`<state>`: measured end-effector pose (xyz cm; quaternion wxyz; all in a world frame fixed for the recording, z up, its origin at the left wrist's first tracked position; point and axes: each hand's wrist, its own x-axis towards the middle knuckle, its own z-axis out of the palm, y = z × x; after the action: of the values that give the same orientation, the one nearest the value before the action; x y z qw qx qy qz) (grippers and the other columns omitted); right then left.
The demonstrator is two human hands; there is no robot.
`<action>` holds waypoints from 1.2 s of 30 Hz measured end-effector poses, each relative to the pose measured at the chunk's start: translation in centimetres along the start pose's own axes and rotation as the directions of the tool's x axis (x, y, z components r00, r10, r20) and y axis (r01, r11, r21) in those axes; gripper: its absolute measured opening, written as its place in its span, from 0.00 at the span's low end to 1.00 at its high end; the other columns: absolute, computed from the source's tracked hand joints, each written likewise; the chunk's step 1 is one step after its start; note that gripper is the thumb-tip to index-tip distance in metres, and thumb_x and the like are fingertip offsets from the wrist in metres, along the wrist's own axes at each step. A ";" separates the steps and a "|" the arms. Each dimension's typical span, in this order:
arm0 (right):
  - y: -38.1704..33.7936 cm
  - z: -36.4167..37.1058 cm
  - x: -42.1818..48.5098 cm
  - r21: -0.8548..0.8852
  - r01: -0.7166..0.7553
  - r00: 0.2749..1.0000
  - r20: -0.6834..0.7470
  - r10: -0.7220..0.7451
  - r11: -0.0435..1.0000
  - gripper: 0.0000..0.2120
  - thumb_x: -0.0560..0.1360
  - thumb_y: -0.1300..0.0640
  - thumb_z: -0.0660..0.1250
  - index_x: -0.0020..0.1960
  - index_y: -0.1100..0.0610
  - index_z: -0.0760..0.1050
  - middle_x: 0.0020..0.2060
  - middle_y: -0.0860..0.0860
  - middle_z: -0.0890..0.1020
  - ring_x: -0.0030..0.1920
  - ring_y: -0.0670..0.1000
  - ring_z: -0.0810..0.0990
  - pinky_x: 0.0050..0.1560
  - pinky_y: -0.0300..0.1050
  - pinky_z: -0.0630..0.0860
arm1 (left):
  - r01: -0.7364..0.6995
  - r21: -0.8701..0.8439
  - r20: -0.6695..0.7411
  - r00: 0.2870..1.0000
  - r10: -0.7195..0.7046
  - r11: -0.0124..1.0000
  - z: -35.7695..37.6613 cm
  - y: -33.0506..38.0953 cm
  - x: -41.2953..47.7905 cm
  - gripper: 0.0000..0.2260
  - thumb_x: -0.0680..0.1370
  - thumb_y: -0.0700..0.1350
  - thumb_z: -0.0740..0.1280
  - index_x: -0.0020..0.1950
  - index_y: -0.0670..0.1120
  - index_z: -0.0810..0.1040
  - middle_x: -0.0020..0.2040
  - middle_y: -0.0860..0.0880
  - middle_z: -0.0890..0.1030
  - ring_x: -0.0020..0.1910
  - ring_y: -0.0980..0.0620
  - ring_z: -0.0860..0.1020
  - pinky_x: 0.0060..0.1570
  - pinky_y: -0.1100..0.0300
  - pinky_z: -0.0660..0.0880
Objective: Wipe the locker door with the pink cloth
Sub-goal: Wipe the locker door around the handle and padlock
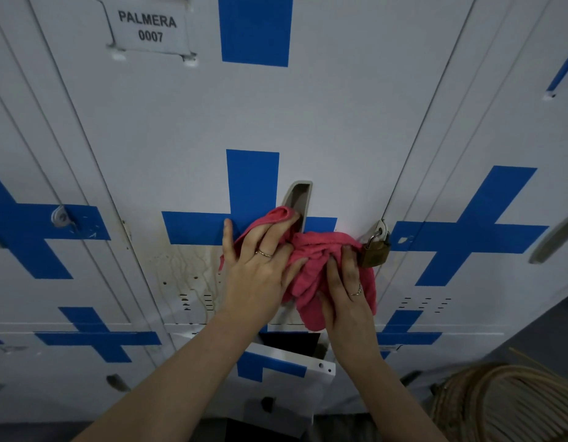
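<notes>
A name label (148, 27) sits in the upper left of the frame on the white locker door (324, 122). Brown drip stains (187, 272) run down the door left of centre. At centre, the left hand (260, 266) lies with fingers spread, pressing the pink cloth (317, 260) flat against the door just below the grey handle (300, 199). The right hand (346, 291) bunches the cloth's right part in curled fingers, beside a brass padlock (375, 252). A wicker basket (499, 406) fills the lower right.
</notes>
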<state>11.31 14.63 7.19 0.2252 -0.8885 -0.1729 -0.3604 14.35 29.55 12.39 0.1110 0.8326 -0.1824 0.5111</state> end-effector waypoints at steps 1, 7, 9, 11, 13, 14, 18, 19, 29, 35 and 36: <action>-0.1 0.0 0.0 0.002 -0.006 1.000 0.002 0.006 1.000 0.25 0.79 0.42 0.39 0.74 0.45 0.40 0.73 0.39 0.38 0.72 0.46 0.47 0.51 0.56 0.75 | -0.001 -0.012 -0.002 1.000 0.001 1.000 -0.1 0.0 0.1 0.14 0.76 0.52 0.62 0.39 0.46 0.81 0.63 0.53 0.68 0.65 0.54 0.61 0.70 0.42 0.45; -0.2 -0.1 -0.1 0.011 -0.016 1.000 0.005 0.016 1.000 0.25 0.79 0.43 0.40 0.74 0.45 0.39 0.73 0.40 0.38 0.71 0.50 0.52 0.53 0.56 0.76 | 0.021 -0.077 -0.006 1.000 -0.021 0.997 -0.6 -0.1 0.2 0.14 0.75 0.53 0.62 0.39 0.47 0.81 0.62 0.55 0.70 0.63 0.54 0.66 0.71 0.45 0.42; -0.3 -0.1 0.0 0.014 -0.035 0.999 0.013 0.034 0.999 0.25 0.79 0.42 0.39 0.74 0.46 0.39 0.73 0.40 0.37 0.71 0.52 0.53 0.52 0.55 0.77 | 0.088 -0.135 -0.018 0.996 -0.091 0.987 -0.9 0.4 0.0 0.14 0.75 0.53 0.62 0.41 0.47 0.82 0.62 0.55 0.70 0.64 0.55 0.64 0.71 0.45 0.41; -0.6 -0.1 0.1 0.037 -0.049 0.999 0.009 0.049 0.998 0.26 0.79 0.43 0.42 0.74 0.46 0.40 0.73 0.41 0.38 0.71 0.55 0.54 0.52 0.53 0.78 | 0.184 -0.204 -0.049 0.979 -0.198 0.961 -1.1 1.4 0.3 0.13 0.75 0.52 0.62 0.44 0.46 0.83 0.61 0.54 0.70 0.62 0.53 0.66 0.71 0.46 0.42; -0.9 -0.3 0.5 0.063 -0.046 0.999 -0.006 0.047 0.997 0.27 0.79 0.45 0.47 0.74 0.46 0.38 0.73 0.42 0.37 0.72 0.52 0.51 0.55 0.48 0.73 | 0.289 -0.294 -0.068 0.945 -0.321 0.911 -1.2 2.2 1.7 0.13 0.74 0.52 0.64 0.47 0.46 0.84 0.61 0.53 0.68 0.61 0.49 0.66 0.70 0.44 0.45; -1.1 -0.4 0.9 0.067 -0.038 0.999 -0.023 0.039 0.997 0.29 0.78 0.46 0.48 0.74 0.45 0.38 0.73 0.42 0.36 0.73 0.50 0.48 0.55 0.46 0.71 | 0.330 -0.342 -0.072 0.924 -0.375 0.880 -1.2 2.6 2.7 0.12 0.74 0.52 0.65 0.47 0.47 0.84 0.62 0.52 0.67 0.61 0.48 0.66 0.69 0.42 0.47; -1.8 -0.7 2.2 0.083 -0.026 0.997 -0.069 0.032 0.996 0.29 0.77 0.49 0.51 0.74 0.51 0.42 0.72 0.40 0.35 0.73 0.45 0.41 0.56 0.41 0.67 | 0.393 -0.423 -0.101 0.875 -0.474 0.816 -1.2 3.3 4.9 0.09 0.73 0.50 0.68 0.45 0.46 0.84 0.65 0.50 0.64 0.61 0.48 0.66 0.62 0.31 0.56; -1.9 -0.7 2.3 0.083 -0.036 0.996 -0.076 0.042 0.996 0.28 0.77 0.51 0.51 0.73 0.53 0.45 0.72 0.40 0.35 0.73 0.43 0.39 0.57 0.39 0.64 | 0.393 -0.428 -0.110 0.871 -0.479 0.814 -1.2 3.4 4.8 0.09 0.73 0.50 0.68 0.45 0.46 0.84 0.65 0.50 0.63 0.62 0.49 0.65 0.61 0.30 0.57; -1.8 -0.1 1.5 0.109 -0.041 0.998 -0.043 0.046 0.993 0.25 0.80 0.44 0.44 0.73 0.42 0.38 0.72 0.37 0.35 0.72 0.40 0.38 0.62 0.55 0.60 | 0.272 -0.284 -0.029 0.956 -0.292 0.919 0.2 1.6 0.5 0.11 0.74 0.51 0.65 0.41 0.47 0.83 0.64 0.52 0.66 0.62 0.47 0.66 0.68 0.46 0.50; -1.6 -0.6 1.5 0.063 -0.046 0.998 -0.048 0.049 0.997 0.33 0.75 0.54 0.55 0.74 0.44 0.41 0.73 0.50 0.48 0.72 0.45 0.45 0.52 0.48 0.69 | 0.274 -0.301 -0.042 0.953 -0.300 0.913 -0.7 1.4 1.7 0.10 0.73 0.52 0.66 0.39 0.48 0.83 0.64 0.53 0.66 0.60 0.47 0.66 0.67 0.47 0.48; -1.4 -0.6 1.5 0.053 -0.031 0.999 -0.042 0.034 0.998 0.36 0.75 0.56 0.58 0.74 0.44 0.39 0.74 0.48 0.45 0.71 0.48 0.49 0.51 0.49 0.72 | 0.290 -0.326 -0.053 0.945 -0.323 0.900 -1.0 1.6 2.5 0.10 0.72 0.52 0.66 0.39 0.48 0.83 0.64 0.53 0.66 0.60 0.46 0.67 0.67 0.43 0.50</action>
<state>11.29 15.70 9.02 0.2580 -0.8770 -0.1629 -0.3711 13.92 27.94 15.06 0.3305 0.7944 -0.1219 0.4948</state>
